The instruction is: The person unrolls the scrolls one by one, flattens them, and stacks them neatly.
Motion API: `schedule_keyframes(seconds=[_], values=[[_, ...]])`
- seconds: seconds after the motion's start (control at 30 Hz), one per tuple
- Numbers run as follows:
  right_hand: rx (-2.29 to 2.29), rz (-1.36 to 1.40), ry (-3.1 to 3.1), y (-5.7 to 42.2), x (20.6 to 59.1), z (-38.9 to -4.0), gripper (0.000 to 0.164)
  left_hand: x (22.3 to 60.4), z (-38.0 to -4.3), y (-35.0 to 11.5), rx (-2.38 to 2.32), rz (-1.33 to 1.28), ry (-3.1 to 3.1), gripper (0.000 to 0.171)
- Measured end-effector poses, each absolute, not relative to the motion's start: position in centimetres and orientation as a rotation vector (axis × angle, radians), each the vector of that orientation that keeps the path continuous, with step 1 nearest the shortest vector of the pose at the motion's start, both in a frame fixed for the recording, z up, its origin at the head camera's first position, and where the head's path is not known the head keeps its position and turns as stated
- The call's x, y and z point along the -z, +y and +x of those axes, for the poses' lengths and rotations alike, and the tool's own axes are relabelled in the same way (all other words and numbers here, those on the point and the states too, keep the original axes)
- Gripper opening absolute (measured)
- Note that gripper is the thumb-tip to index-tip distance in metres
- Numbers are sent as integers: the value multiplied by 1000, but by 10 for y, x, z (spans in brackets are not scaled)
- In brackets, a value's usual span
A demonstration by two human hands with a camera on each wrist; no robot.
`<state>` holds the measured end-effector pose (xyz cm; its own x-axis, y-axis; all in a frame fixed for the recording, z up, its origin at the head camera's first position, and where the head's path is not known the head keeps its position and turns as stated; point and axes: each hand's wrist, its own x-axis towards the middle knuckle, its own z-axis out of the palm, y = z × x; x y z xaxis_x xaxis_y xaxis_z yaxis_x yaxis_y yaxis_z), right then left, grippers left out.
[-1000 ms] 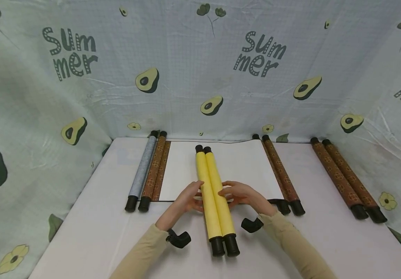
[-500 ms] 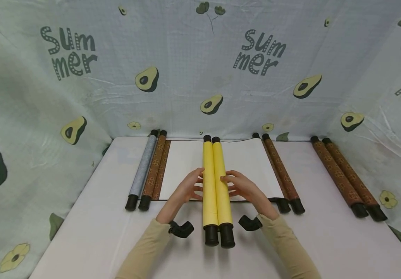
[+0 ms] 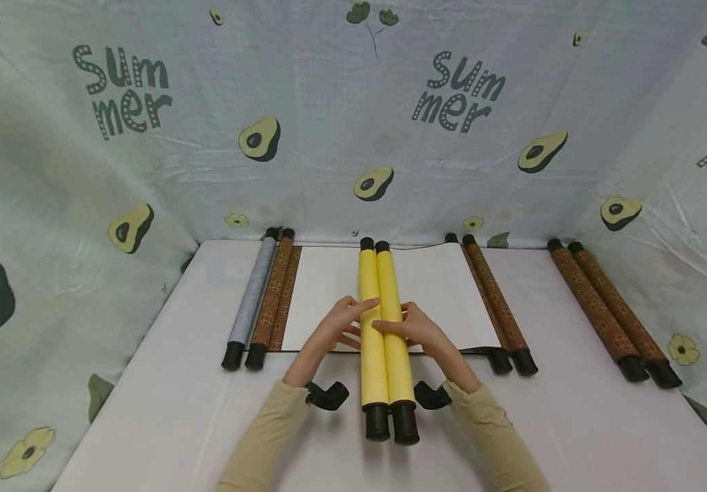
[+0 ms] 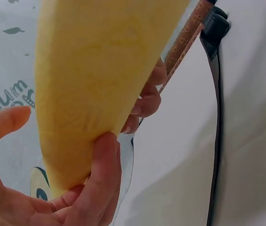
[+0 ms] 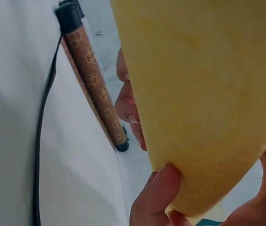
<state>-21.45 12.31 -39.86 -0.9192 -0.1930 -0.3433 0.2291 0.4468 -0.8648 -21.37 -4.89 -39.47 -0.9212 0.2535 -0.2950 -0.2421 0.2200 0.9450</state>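
A yellow scroll (image 3: 374, 372), wound on two side-by-side rollers with black end caps, is held raised above the table in the head view. My left hand (image 3: 336, 325) grips the left roller, its thumb over the top. On the other side, my right hand (image 3: 422, 329) holds the right roller with its thumb across the yellow surface. Fingers curl under the yellow scroll (image 4: 90, 84) in the left wrist view; the right wrist view has fingertips pressed on the scroll (image 5: 198, 94) from below. Behind it lies a partly unrolled white sheet (image 3: 439, 294) with brown patterned rollers.
A grey-blue roll (image 3: 253, 301) lies left of the sheet, against a brown roller (image 3: 272, 301). Another pair of brown rolls (image 3: 605, 314) rests at the right side of the white table (image 3: 175, 410). A printed curtain (image 3: 328, 82) stands behind and at both sides.
The yellow scroll has moved up and away from the body, straightened from its slant and shifted slightly right. Both thumbs have come over onto the rollers' tops.
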Motion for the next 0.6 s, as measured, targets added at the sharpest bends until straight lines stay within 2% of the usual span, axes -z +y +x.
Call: schedule_keyframes(seconds=[0.1,0.33,0.6], values=[[1474,24,2291,123,397,-214,74,392,-213,-46,-1693,-2,2150,52],[1503,18,2266,123,395,-211,70,398,-216,-43,-1660,21,2174,62],[1531,5,2228,125,396,-208,69,401,-216,-44,-1661,-2,2175,47]])
